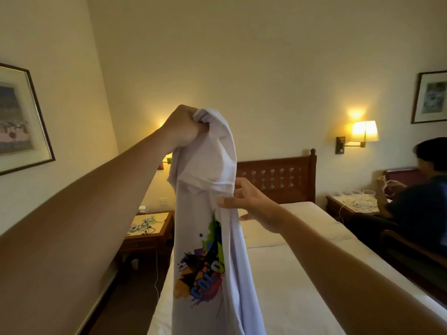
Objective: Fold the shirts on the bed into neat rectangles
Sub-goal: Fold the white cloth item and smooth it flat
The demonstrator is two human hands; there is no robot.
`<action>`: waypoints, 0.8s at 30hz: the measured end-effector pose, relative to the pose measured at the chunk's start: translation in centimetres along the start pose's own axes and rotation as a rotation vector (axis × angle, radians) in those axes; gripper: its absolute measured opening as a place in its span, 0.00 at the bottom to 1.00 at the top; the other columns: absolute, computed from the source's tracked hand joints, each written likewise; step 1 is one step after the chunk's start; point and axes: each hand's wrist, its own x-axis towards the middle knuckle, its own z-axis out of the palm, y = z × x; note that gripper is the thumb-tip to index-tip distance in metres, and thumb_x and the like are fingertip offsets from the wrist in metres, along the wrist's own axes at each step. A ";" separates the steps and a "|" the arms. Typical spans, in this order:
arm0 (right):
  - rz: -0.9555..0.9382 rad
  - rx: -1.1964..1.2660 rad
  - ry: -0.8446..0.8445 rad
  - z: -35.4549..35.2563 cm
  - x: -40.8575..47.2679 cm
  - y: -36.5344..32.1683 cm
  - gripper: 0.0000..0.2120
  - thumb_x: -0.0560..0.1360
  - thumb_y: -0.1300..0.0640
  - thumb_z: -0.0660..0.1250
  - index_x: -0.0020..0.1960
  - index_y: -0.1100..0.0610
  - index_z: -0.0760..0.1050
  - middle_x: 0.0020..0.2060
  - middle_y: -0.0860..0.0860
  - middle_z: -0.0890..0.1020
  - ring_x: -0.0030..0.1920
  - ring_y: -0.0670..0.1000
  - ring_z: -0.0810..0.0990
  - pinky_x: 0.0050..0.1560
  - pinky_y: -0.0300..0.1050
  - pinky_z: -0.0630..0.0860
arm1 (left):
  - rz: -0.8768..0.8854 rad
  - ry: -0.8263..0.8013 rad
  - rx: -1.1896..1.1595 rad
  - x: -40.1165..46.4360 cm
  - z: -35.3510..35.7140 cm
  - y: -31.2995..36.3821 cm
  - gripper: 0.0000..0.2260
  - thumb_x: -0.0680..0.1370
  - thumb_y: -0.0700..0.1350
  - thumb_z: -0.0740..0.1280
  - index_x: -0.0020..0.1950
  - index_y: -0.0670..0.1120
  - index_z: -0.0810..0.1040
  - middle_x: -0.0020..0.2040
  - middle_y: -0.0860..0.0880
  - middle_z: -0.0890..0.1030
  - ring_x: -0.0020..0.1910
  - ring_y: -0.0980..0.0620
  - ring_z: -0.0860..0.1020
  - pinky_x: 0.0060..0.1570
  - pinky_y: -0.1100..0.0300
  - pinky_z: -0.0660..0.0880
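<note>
Your left hand (183, 126) clenches the white shirt (208, 238), which hangs straight below; your right hand (251, 206) (nearer its collar) pinches beside.

Bed (285, 274): a single bed under a pale cover, its carved wooden headboard (275, 180) against the wall.
On the bed: a pillow (297, 223) beneath the cover at the head end.
Left bedside table (147, 235): tangled cables (145, 224).
Right bedside table (348, 209): white cords (360, 201) in a heap.
</note>
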 end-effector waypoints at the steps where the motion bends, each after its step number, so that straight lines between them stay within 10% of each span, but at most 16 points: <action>1: -0.062 0.003 0.059 0.5 0.0 0.0 0.34 0.69 0.46 0.80 0.68 0.48 0.66 0.60 0.50 0.79 0.59 0.49 0.79 0.53 0.47 0.79 | -0.004 0.014 0.011 -0.1 -0.1 0.1 0.08 0.78 0.38 0.66 0.46 0.32 0.78 0.40 0.46 0.72 0.41 0.51 0.66 0.40 0.57 0.64; 5: -0.301 -0.017 0.345 2.1 0.5 0.2 0.29 0.64 0.42 0.82 0.57 0.49 0.71 0.54 0.50 0.79 0.52 0.48 0.81 0.50 0.46 0.83 | 0.001 0.035 0.036 -0.2 -0.6 0.1 0.06 0.77 0.38 0.67 0.47 0.35 0.81 0.40 0.47 0.75 0.40 0.51 0.69 0.40 0.58 0.66; 11: -0.100 -0.207 0.143 2.3 1.3 1.2 0.09 0.75 0.56 0.75 0.51 0.61 0.83 0.45 0.53 0.86 0.43 0.49 0.85 0.47 0.47 0.84 | 0.000 0.063 0.017 -0.1 -1.7 0.1 0.08 0.77 0.39 0.69 0.47 0.33 0.79 0.39 0.47 0.72 0.40 0.51 0.67 0.39 0.57 0.64; 16: 0.013 -0.026 0.377 0.3 2.2 3.2 0.13 0.80 0.52 0.68 0.46 0.63 0.79 0.44 0.57 0.83 0.45 0.58 0.83 0.50 0.52 0.82 | -0.066 0.077 0.071 -0.7 -3.2 -1.7 0.08 0.78 0.40 0.68 0.50 0.35 0.81 0.42 0.46 0.76 0.41 0.50 0.71 0.41 0.57 0.68; 24: -0.246 -0.473 0.413 -1.9 3.3 -3.4 0.07 0.80 0.58 0.65 0.49 0.56 0.83 0.42 0.50 0.83 0.43 0.49 0.81 0.41 0.40 0.75 | -0.570 -0.812 0.439 -4.0 -4.5 -4.4 0.22 0.74 0.46 0.75 0.66 0.53 0.76 0.58 0.48 0.81 0.61 0.45 0.79 0.65 0.42 0.73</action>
